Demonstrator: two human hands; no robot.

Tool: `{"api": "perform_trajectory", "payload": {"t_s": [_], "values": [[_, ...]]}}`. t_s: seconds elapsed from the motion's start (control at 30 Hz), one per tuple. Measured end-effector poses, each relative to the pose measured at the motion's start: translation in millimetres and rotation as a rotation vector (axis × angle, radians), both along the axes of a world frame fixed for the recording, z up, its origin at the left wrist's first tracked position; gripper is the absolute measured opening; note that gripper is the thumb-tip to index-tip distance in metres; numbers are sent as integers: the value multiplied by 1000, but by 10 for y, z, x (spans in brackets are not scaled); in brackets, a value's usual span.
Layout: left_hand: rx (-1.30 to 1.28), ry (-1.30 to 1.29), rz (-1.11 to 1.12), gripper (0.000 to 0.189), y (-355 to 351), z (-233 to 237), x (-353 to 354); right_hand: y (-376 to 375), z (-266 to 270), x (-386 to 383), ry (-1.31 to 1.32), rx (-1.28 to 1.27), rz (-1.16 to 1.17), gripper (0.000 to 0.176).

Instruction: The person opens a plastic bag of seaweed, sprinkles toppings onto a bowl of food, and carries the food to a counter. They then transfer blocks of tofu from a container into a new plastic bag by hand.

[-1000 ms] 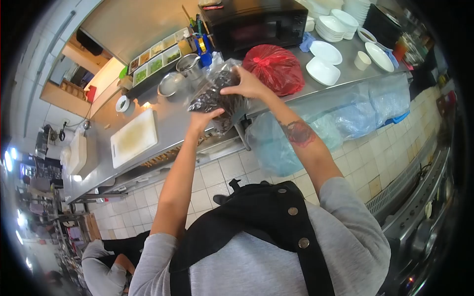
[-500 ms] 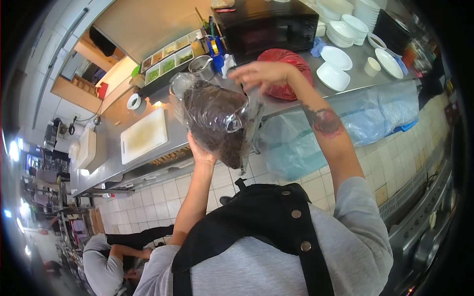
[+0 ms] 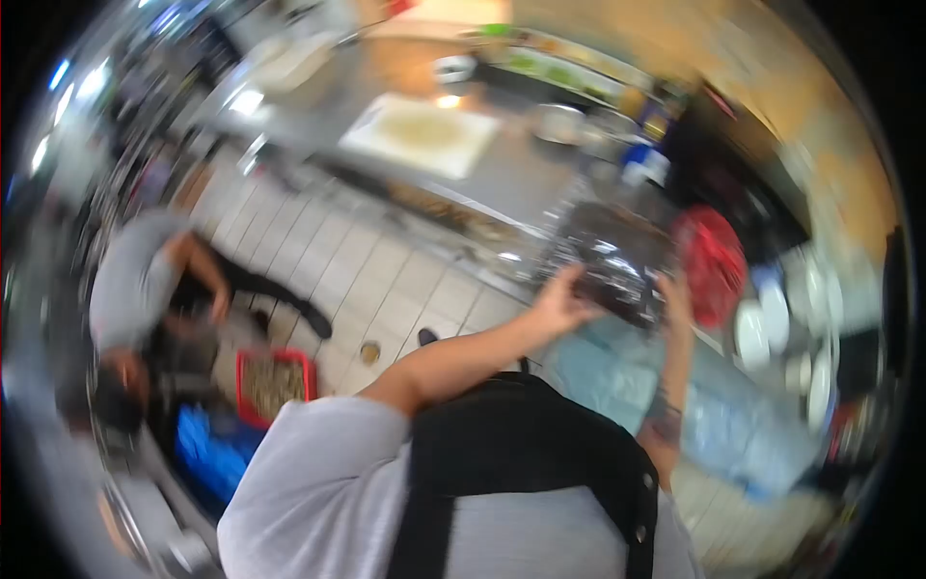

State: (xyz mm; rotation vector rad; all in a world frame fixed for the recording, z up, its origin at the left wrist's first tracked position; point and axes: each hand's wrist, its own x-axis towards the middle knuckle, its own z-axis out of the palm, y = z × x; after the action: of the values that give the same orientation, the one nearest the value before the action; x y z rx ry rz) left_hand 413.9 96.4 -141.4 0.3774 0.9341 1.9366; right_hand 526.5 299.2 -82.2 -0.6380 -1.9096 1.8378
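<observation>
A clear plastic bag of dark brown contents [image 3: 617, 253] is between my two hands, at the counter's front edge. My left hand [image 3: 564, 303] grips its near left side, thumb up against the plastic. On the right side, my right hand [image 3: 676, 297] presses the bag with its fingers. Motion blur hides exactly what is inside. Just right of the bag sits a red plastic bag [image 3: 712, 265], and pale blue plastic sheeting [image 3: 608, 372] hangs below my hands.
A white cutting board [image 3: 422, 135] lies on the metal counter. White dishes [image 3: 752, 331] stand at the right, beyond a black microwave [image 3: 738, 159]. At lower left, a person in a grey shirt [image 3: 140, 275] bends near a red crate [image 3: 307, 376] and blue plastic [image 3: 203, 449].
The view has swung left, bringing the red crate into sight. My right hand, raised open above the bag before, has come down onto its side. My left hand still holds it.
</observation>
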Motion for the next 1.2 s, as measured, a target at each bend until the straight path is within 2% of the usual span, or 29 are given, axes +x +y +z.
{"api": "perform_trajectory", "payload": {"t_s": [0.03,0.07,0.1,0.17,0.2,0.23,0.27,0.3,0.33,0.4,0.43,0.5,0.53,0.6,0.67,0.7,0.73,0.8,0.83,0.87,0.9,0.93,1.0,1.03,1.07,1.13,1.2], "values": [[-54,-695,-21,51,103,132,-18,221,61,-60,-97,-40,33,66],[-33,-659,-76,52,174,45,13,68,378,-168,-2,-21,30,67],[-114,-698,-104,57,385,-143,66,410,232,-202,-40,67,11,68],[-192,-554,-215,56,593,-246,96,847,216,-383,-70,282,100,68],[-246,-451,-288,55,706,-302,77,1026,247,-482,-172,287,129,68],[-233,-474,-252,55,894,-486,32,1159,302,-586,-272,294,151,67],[-179,-39,-426,54,1022,-744,-38,1127,461,-697,-424,387,157,61],[-219,-16,-508,54,809,-486,-113,1085,428,-809,-435,393,193,61],[-256,10,-591,54,571,-180,-185,1006,340,-1029,-447,654,163,58],[-247,-23,-620,55,254,-69,-252,828,179,-1176,-523,1081,84,56],[-243,-39,-664,55,86,-68,-293,781,-106,-1196,-635,1276,-26,65],[-255,-62,-602,56,-515,-114,-401,-368,207,-1294,-1046,1379,-356,70],[-260,-154,-517,56,-821,-288,-426,-331,121,-1305,-1045,1381,-340,70],[-281,-274,-347,61,-1427,-1051,-462,-68,-69,-1209,-847,1434,-431,71],[-712,-208,-78,57,-2323,-1489,-526,140,-84,-1153,-769,1446,-362,70],[-1116,190,129,50,-2796,-2113,-464,234,-88,-1131,-695,1454,-295,69],[-1273,209,209,48,-3273,-1700,-462,388,-108,-1069,-692,1455,-294,69],[-1585,240,189,54,-4203,-1838,-160,583,-156,-1025,-544,1508,-299,64],[-1641,154,169,57,-4510,-1716,53,455,-90,-1091,-546,1507,-302,64],[-1644,50,-45,59,-4788,-1804,280,221,80,-1136,-492,1495,-401,59],[-1655,115,-153,55,-5109,-2944,920,-29,210,-1187,-435,1479,-500,55],[-1646,-41,-186,55,-5187,-2617,1098,-309,275,-1317,-435,1476,-507,55],[-1633,-298,-46,54,-5137,-2167,1320,-944,338,-1786,-199,1331,-432,46],[-1617,-410,44,54,-5145,-2020,1375,-1272,326,-2073,-80,1214,-309,46],[-1600,-484,118,53,-5159,-1927,1353,-1625,306,-2348,-101,1231,-213,44],[-1565,-581,253,52,-5229,-1796,1197,-2446,354,-2859,-82,952,28,42],[-1529,-621,351,51,-5323,-1785,943,-3036,339,-3281,-69,985,280,40]]}}
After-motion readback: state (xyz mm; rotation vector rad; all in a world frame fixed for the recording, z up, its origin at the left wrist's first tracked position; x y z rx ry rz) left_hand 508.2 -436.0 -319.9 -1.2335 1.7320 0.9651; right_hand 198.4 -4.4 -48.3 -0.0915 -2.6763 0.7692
